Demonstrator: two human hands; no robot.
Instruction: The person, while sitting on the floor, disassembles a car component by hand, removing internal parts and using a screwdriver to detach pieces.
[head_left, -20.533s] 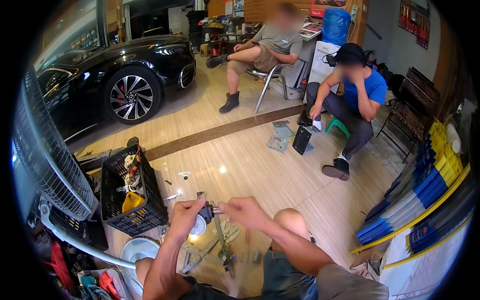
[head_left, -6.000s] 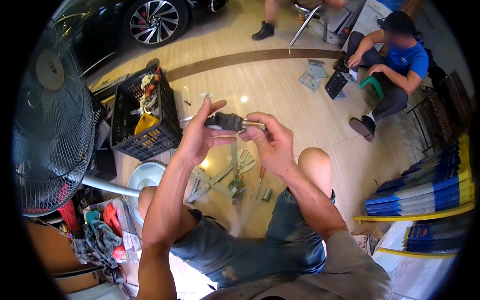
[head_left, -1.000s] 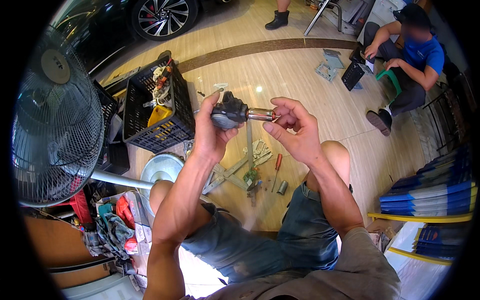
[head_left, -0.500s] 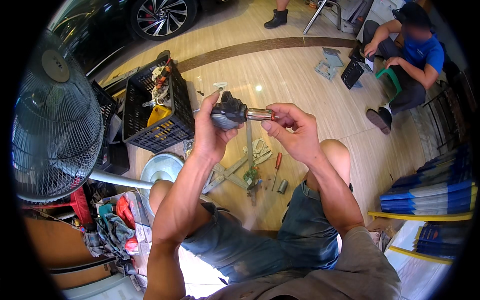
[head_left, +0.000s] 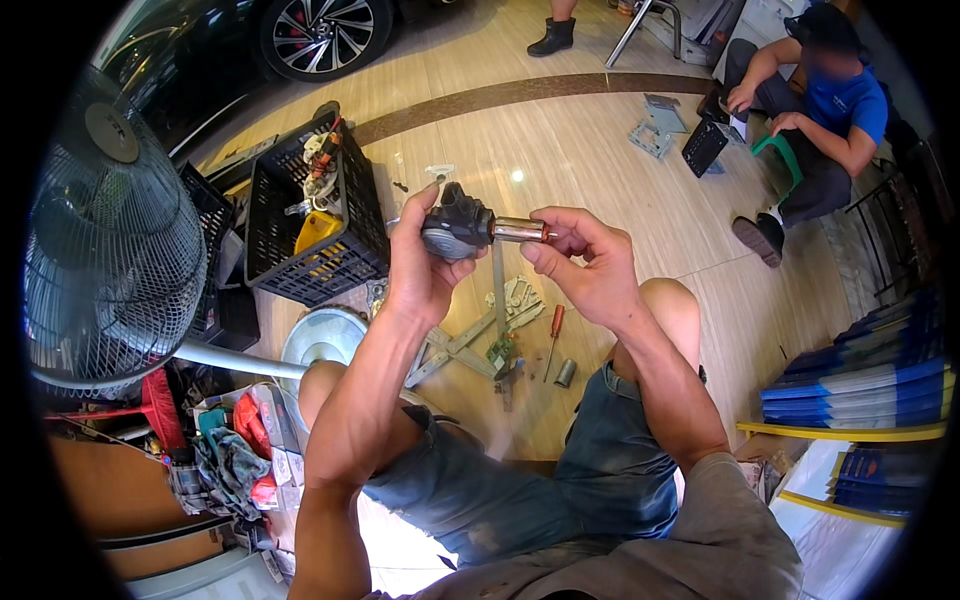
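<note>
My left hand [head_left: 414, 268] is closed around a black and grey motor housing [head_left: 462, 218], held up over my knees. Out of the housing's right side sticks a shiny metal cylinder [head_left: 518, 230], with a coppery tint at its outer end. Thumb and fingers of my right hand [head_left: 597, 262] pinch that outer end. On the floor below lie crossed metal arms [head_left: 457, 346], a small green circuit board [head_left: 503, 352], a screwdriver [head_left: 556, 325] with an orange-red handle, and a short grey metal sleeve [head_left: 566, 373].
A black plastic crate [head_left: 325, 275] with tools stands at left, beside a large fan [head_left: 115, 250] on a round base [head_left: 318, 335]. Stacked blue packets [head_left: 850, 395] fill a rack at right. Another person [head_left: 845, 105] sits back right near metal plates [head_left: 655, 135]. A car wheel [head_left: 325, 35] shows behind.
My right fingertips have shifted slightly at the cylinder's end, where more coppery tint shows. Both hands keep nearly the same place, and the housing stays in my left.
</note>
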